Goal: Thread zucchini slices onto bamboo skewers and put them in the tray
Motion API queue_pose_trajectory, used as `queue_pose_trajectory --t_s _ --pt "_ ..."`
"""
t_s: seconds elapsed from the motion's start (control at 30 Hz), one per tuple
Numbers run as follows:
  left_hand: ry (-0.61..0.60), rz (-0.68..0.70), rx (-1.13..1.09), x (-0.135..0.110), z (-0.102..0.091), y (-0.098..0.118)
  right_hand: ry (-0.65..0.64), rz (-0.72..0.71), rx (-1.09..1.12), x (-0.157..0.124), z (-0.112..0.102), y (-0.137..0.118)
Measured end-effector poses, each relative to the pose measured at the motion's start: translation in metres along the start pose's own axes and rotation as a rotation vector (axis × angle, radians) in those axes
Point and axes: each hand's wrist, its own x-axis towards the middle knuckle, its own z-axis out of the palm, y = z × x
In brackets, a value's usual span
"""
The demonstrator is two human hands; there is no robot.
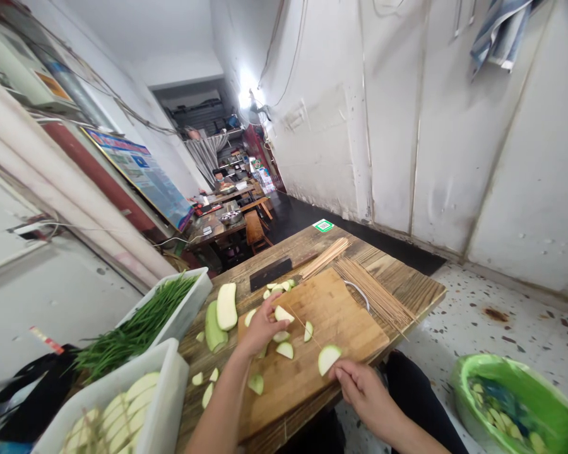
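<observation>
My left hand (264, 328) is over the cutting board (345, 309), closed on a half-round zucchini slice (284, 314) between thumb and fingers. In a pinch, my right hand (360, 388) holds the near end of a thin bamboo skewer (316, 341). Threaded on it, right by those fingers, is a larger half-round slice (329, 359). The skewer's far end points toward the left hand; whether it touches the held slice, I cannot tell. Loose slices (285, 350) lie on the board beneath. Left of the board are long peeled zucchini pieces (226, 307).
Bundled skewers (373, 290) and a dark cleaver-like blade (271, 273) lie behind the board. To the left stand a white bin of green stalks (189, 309) and another holding skewered slices (173, 378). A green-lined tub (539, 384) sits on the floor at right.
</observation>
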Motion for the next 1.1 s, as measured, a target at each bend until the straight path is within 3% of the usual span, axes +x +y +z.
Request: queue_pose_trajectory --t_s 0.17,0.3,0.43,0.57,0.7,0.87,1.1 --pt "0.027 -0.020 -0.105 0.002 0.011 -0.001 -0.005 0.009 0.019 -0.001 0.001 0.001" --pt "0.123 -0.163 -0.320 0.008 0.009 -0.004 0.005 0.005 0.010 -0.003 0.000 0.003" --pt "0.103 -0.241 -0.382 0.006 0.008 -0.002 0.013 0.009 0.011 -0.004 -0.001 0.001" --pt "0.049 -0.196 -0.426 0.000 0.010 0.005 0.012 0.007 0.027 -0.004 -0.002 -0.003" --pt "-0.016 -0.165 -0.320 0.003 0.008 0.006 -0.002 0.018 0.074 -0.004 -0.001 -0.001" --pt "0.064 -0.177 -0.192 0.010 0.005 0.000 0.003 0.033 0.102 -0.005 0.001 0.004" --pt "0.025 -0.230 -0.443 0.008 0.006 0.005 -0.014 0.042 0.117 -0.006 0.003 0.007"
